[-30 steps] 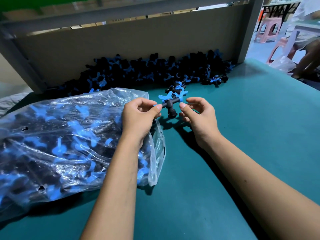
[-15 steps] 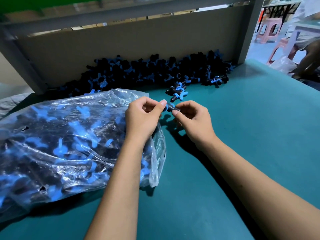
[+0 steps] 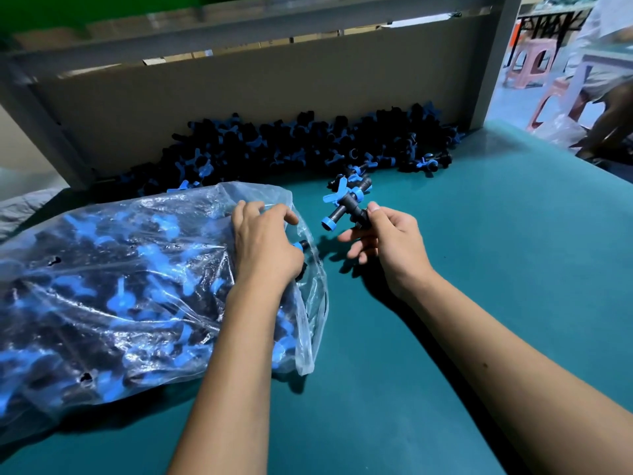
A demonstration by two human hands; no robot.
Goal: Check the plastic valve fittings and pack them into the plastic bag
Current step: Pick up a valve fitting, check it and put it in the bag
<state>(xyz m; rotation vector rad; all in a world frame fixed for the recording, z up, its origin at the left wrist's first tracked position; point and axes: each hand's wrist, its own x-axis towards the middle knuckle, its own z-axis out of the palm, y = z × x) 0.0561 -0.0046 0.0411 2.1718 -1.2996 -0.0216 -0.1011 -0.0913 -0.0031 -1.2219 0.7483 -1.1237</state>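
Note:
A clear plastic bag (image 3: 113,286), full of black and blue valve fittings, lies on the left of the green table. My left hand (image 3: 265,245) lies on the bag's mouth with fingers curled into the plastic, and a black fitting (image 3: 301,246) shows just under its thumb side. My right hand (image 3: 388,240) pinches a black valve fitting with blue handle and caps (image 3: 344,205) between thumb and forefinger, held above the table right of the bag. A long pile of loose fittings (image 3: 308,149) lies along the back wall.
A few loose fittings (image 3: 352,176) sit just in front of the pile. A cardboard back panel (image 3: 239,97) and grey frame post (image 3: 496,63) bound the table. Pink stools (image 3: 531,63) and a seated person (image 3: 613,97) are at far right.
My left hand moved left and down from the fitting onto the bag's mouth. My right hand lifted the fitting, now held alone.

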